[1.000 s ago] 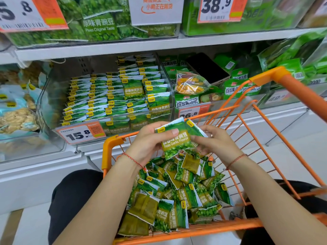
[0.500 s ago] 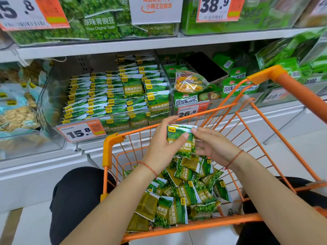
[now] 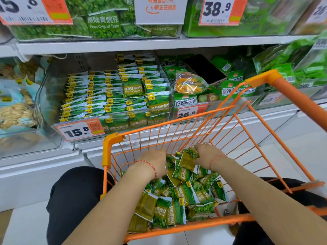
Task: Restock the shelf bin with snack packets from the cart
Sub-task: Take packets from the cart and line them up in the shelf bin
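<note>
While your hands reach into the orange wire cart, small green-and-white pea snack packets lie heaped on its floor. Your left hand rests on the heap, its fingers hidden, so its grasp cannot be told; your right hand curls round some packets. Beyond stands the clear plastic shelf bin, holding rows of matching packets behind an orange-and-white 15.8 price tag.

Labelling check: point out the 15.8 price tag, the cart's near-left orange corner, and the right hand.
15.8 price tag [image 3: 77, 132]: head view, on the printed digits.
cart corner [image 3: 110, 141]: head view, orange plastic cap.
right hand [image 3: 206, 152]: head view, back of hand.
</note>
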### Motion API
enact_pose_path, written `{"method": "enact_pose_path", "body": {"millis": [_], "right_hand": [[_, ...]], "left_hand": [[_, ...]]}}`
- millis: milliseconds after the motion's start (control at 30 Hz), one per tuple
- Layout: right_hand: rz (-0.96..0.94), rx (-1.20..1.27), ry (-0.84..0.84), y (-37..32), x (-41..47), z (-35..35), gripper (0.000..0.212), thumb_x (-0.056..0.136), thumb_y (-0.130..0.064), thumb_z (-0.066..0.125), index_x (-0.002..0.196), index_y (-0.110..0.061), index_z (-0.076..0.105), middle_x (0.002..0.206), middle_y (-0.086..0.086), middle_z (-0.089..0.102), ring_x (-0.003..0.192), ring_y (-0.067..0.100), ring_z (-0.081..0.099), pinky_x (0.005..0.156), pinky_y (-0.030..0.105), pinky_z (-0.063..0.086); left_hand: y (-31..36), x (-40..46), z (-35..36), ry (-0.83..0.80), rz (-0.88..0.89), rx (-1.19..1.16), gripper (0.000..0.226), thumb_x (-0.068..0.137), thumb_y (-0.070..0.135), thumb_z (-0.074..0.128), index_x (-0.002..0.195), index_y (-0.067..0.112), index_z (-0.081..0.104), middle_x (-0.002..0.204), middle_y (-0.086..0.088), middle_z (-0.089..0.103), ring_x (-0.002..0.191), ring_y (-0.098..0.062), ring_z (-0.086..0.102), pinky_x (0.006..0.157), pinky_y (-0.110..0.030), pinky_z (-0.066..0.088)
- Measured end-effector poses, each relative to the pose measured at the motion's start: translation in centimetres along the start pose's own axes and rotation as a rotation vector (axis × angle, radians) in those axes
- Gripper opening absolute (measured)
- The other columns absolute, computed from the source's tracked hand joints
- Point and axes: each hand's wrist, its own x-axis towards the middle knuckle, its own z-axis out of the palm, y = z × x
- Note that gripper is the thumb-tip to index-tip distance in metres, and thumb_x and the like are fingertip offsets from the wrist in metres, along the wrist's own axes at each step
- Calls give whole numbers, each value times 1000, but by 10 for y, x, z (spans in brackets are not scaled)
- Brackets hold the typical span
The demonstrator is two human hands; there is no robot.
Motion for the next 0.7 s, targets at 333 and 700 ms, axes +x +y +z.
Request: {"method": "enact_pose_path", "body": {"millis": [333, 700], "right_hand": [[-162, -729, 68, 1, 31, 13, 53, 92, -14, 50, 142, -12, 32, 135, 9, 51, 124, 29, 46, 105, 42, 32], [-513, 209, 590, 0, -69, -41, 47, 77, 7, 61, 112, -24, 67, 131, -1, 55, 119, 19, 49, 95, 27, 39]], "left_hand": [[-5, 7, -8, -46, -14, -348, 57, 84, 46, 65, 126, 13, 44, 101, -4, 54, 90, -19, 54, 72, -30, 45], [-4, -3, -36, -123, 32, -1616, 48, 74, 40, 68, 116, 16, 63, 125, 5, 57, 120, -13, 47, 86, -29, 48]]}}
